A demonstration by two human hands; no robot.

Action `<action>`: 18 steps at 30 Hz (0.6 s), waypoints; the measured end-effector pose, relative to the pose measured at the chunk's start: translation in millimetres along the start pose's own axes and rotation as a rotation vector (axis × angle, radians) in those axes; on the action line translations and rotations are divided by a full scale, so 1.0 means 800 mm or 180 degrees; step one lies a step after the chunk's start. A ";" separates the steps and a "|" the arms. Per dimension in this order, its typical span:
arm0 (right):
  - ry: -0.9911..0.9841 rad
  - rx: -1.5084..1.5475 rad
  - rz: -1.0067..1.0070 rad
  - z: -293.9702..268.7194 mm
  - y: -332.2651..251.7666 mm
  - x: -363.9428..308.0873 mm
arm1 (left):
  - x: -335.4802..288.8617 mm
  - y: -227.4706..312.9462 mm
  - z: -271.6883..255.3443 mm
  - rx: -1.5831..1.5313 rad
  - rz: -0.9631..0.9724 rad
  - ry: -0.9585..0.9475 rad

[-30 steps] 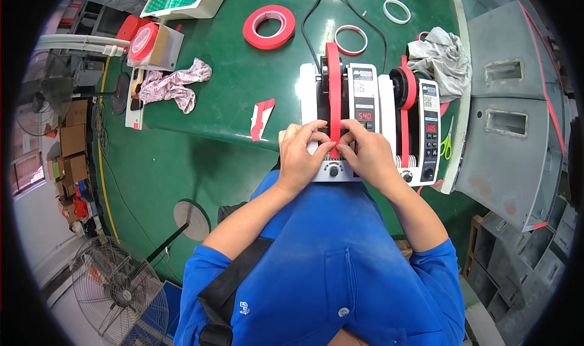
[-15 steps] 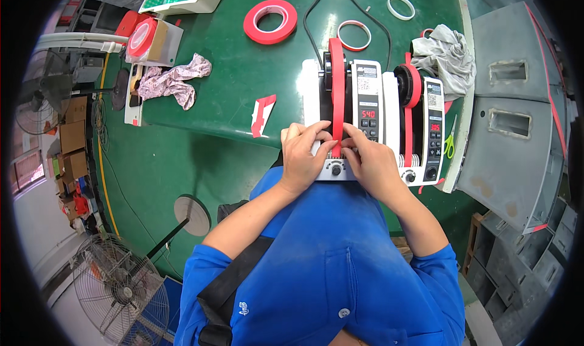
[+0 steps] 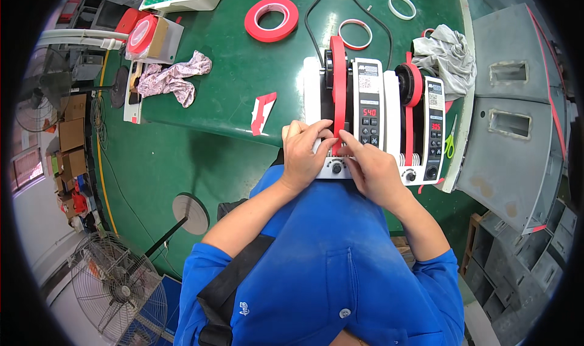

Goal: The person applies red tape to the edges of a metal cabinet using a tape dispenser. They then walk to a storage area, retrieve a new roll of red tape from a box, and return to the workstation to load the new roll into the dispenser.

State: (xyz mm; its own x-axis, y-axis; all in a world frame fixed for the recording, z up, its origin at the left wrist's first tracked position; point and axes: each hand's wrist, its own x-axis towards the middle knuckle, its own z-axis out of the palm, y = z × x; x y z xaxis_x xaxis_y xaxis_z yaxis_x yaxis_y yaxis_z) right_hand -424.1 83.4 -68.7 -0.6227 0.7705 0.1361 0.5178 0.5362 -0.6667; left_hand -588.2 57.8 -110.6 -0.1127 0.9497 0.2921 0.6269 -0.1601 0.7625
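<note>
A white automatic tape dispenser (image 3: 312,96) with a lit display stands at the table's near edge. Red tape (image 3: 339,103) runs down its middle from a roll on a black hub. At the front outlet, my left hand (image 3: 301,154) pinches the left edge of this tape between thumb and index finger. My right hand (image 3: 378,171) is closed at the right edge, its index finger lying on the tape and the other fingers curled below. My fingers partly hide the outlet. Close on the right stands a second dispenser (image 3: 434,103), also loaded with red tape.
A large red tape roll (image 3: 291,25), thin rings (image 3: 401,7) and black cables (image 3: 310,24) lie farther back. A grey cloth (image 3: 447,60) and green scissors (image 3: 449,144) are at the right, a patterned cloth (image 3: 176,81) at the left. Grey metal cabinets (image 3: 505,96) stand beyond the table.
My right index finger has moved left onto the tape, and the right hand has turned slightly. My left hand keeps its pinch in nearly the same place.
</note>
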 end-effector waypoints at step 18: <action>-0.0512 -0.0916 -0.0698 -0.007 0.008 0.000 | -0.008 0.005 -0.018 -0.0262 0.0335 -0.0163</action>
State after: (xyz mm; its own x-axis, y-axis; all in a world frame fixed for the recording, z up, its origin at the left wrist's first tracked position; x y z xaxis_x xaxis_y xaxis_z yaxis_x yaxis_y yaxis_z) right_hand -417.5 88.6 -68.5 -0.8089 0.5754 0.1206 0.4913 0.7744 -0.3987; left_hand -596.2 46.9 -101.1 -0.0088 0.9387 0.3447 0.5676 -0.2791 0.7746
